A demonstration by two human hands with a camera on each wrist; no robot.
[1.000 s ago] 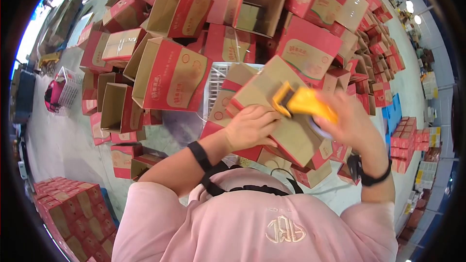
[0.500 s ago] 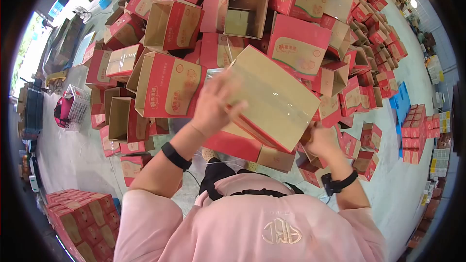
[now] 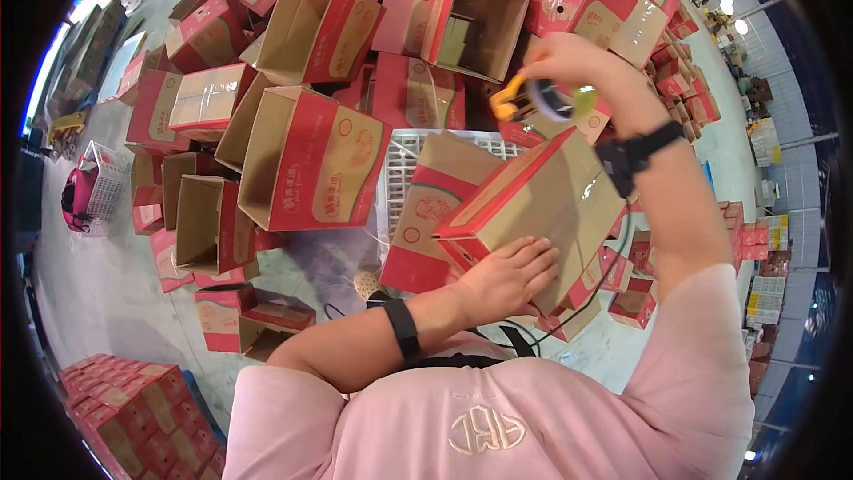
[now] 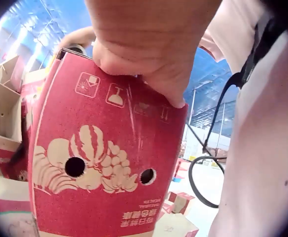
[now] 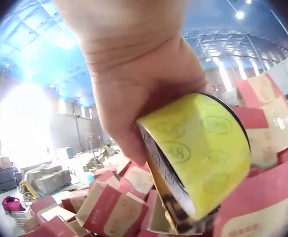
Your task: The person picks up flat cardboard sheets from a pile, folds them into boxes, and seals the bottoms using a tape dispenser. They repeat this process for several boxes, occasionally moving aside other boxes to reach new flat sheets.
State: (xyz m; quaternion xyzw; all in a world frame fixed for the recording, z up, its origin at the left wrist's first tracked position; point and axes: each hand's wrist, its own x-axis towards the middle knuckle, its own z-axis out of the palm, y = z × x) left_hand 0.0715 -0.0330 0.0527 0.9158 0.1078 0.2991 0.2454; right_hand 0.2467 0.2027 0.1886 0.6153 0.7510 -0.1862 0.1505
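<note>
A red and tan cardboard box lies in front of me with a tan face upward. My left hand rests on its near part, fingers straight and close together. In the left wrist view, the same box shows a red end panel with printed fruit and two round holes. My right hand is raised beyond the box's far side and grips a yellow tape dispenser. On the dispenser sits a roll of tape, yellow-green with printed marks in the right wrist view.
Another red and tan box lies under the first, over a white slatted crate. A heap of open boxes spreads ahead and to both sides. Stacked closed boxes stand at the lower left. A black cable hangs near my right side.
My right hand has gone from the box's right end up to its far side with the tape dispenser. The left hand has come from the left onto the near part, and the box is turned.
</note>
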